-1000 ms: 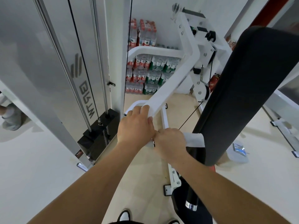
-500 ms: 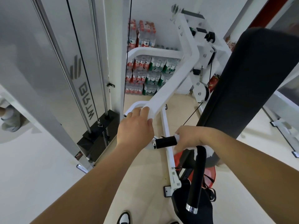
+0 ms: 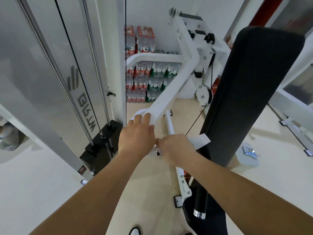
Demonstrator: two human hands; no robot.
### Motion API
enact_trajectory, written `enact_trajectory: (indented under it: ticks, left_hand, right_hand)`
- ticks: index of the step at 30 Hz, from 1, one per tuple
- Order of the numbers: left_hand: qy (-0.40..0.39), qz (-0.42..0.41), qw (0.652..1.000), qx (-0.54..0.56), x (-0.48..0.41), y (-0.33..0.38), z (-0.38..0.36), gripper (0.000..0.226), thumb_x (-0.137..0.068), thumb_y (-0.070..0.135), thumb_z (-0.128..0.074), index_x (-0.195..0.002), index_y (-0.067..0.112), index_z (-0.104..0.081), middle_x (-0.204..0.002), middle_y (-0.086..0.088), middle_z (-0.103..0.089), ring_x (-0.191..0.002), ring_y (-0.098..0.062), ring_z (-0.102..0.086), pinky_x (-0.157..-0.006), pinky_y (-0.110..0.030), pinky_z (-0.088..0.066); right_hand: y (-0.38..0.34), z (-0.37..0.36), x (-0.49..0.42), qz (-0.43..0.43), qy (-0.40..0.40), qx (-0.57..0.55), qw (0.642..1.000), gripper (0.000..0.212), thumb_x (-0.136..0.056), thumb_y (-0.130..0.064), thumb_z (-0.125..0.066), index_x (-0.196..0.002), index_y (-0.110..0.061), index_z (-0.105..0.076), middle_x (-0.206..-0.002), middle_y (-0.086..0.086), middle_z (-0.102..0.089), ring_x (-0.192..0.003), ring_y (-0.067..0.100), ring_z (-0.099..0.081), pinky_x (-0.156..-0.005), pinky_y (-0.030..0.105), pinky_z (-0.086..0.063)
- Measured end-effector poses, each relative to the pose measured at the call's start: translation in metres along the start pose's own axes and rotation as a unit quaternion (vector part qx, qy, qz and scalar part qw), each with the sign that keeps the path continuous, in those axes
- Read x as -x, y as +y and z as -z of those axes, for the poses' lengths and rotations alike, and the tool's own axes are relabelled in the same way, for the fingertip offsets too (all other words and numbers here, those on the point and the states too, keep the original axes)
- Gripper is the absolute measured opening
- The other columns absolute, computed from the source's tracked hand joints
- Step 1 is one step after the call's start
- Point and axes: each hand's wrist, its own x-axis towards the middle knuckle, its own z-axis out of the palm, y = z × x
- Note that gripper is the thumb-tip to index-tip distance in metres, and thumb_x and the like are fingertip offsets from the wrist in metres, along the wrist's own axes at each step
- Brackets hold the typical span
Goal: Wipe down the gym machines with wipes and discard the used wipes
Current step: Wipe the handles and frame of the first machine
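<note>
Far L, a black weight stack (image 3: 101,146) sits at the foot of the guide rods. Back centre: shrink-wrapped packs (image 3: 147,78) stacked vs. the wall, each full of water bottles w/ red or green labels. Left hand (image 3: 137,136) grips the lower end of the white machine arm (image 3: 171,92), fingers curled over its top edge. Right hand (image 3: 174,146), just beside it, is closed round a wipe (image 3: 199,141). The wipe's free end sticks out to the R, long axis approx. level, pointing at the black back pad (image 3: 250,92). It's a flat white strip w/ a square-cut end. Floor far R: foil packet (image 3: 249,150).
</note>
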Motion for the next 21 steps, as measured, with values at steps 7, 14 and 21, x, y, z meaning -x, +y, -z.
enact_trajectory:
  ticks: [7,14,21]
  left_hand:
    - [-0.004,0.0,1.0,0.007,0.001,0.001,0.001,0.042,-0.104,0.04,-0.042,-0.142,0.023,-0.039,-0.125,-0.005,-0.056,-0.1,-0.029,-0.06,-0.069,-0.042,-0.052]
    - [-0.006,-0.006,1.0,0.008,0.002,0.002,0.0,0.04,-0.105,0.038,-0.04,-0.142,0.022,-0.038,-0.124,-0.008,-0.056,-0.101,-0.03,-0.059,-0.068,-0.042,-0.05]
    - [0.002,-0.024,0.999,-0.042,0.005,0.002,-0.004,0.037,-0.106,0.037,-0.038,-0.138,0.019,-0.037,-0.119,-0.01,-0.057,-0.094,-0.031,-0.059,-0.064,-0.041,-0.048]
  right_hand:
    - [0.062,0.001,0.063,-0.348,-0.046,-0.528,0.773,0.015,-0.087,-0.02,-0.078,-0.099,-0.018,-0.07,-0.094,0.006,-0.072,-0.079,0.016,-0.068,-0.062,0.024,-0.053]
    - [0.034,-0.016,0.075,-0.488,0.07,-0.681,0.542,0.032,-0.082,-0.023,-0.082,-0.111,-0.016,-0.069,-0.088,0.008,-0.067,-0.077,0.024,-0.063,-0.076,0.04,-0.057]
    - [0.036,-0.03,0.093,-0.422,-0.01,-0.814,0.4,0.014,-0.089,-0.011,-0.073,-0.08,-0.012,-0.062,-0.059,0.0,-0.038,-0.05,0.012,-0.03,-0.056,0.027,-0.032]
